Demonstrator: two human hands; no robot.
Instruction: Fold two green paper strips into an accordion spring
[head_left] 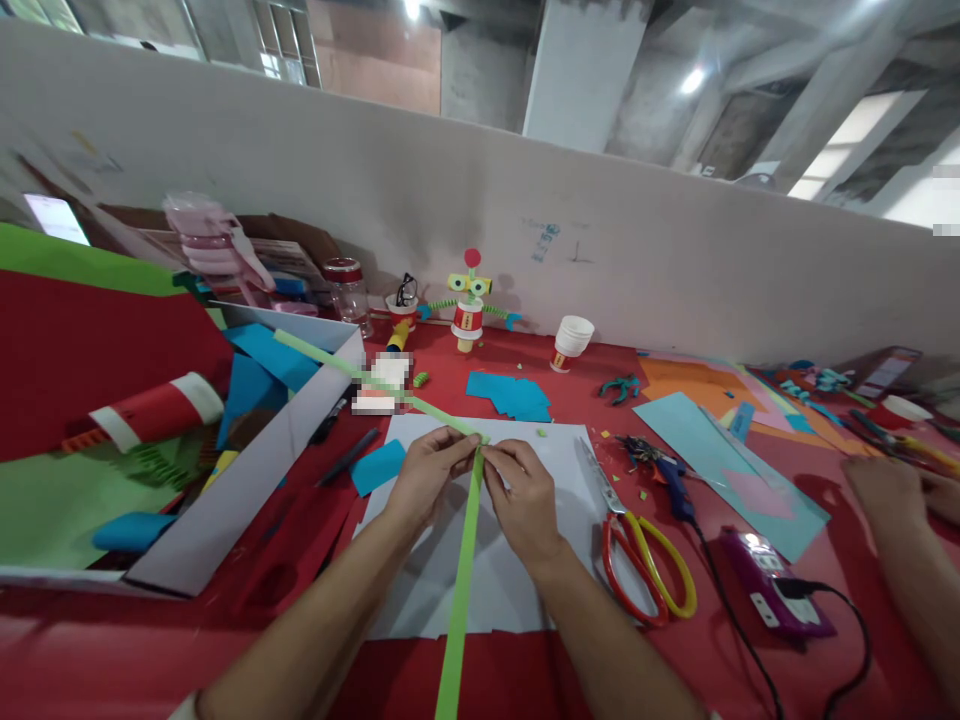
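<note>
Two green paper strips meet at my fingertips above a white sheet of paper (420, 590). One green paper strip (463, 570) runs down toward me, and the other green paper strip (319, 352) stretches to the upper left over the box edge. My left hand (429, 470) pinches the strips where they join. Just beside it, my right hand (525, 495) pinches the same spot from the right. The exact fold at the joint is hidden by my fingers. Red-and-yellow scissors (634, 560) lie to the right of the sheet, with blue paper pieces (510, 396) beyond it.
A white box (247, 480) holding coloured paper stands at left. Farther back are a paper-cup figure (469, 318) and white cups (572, 342). A blue glue gun (673, 485) with a cord and a purple power bank (776, 585) lie right. Another person's hand (889, 490) rests at far right.
</note>
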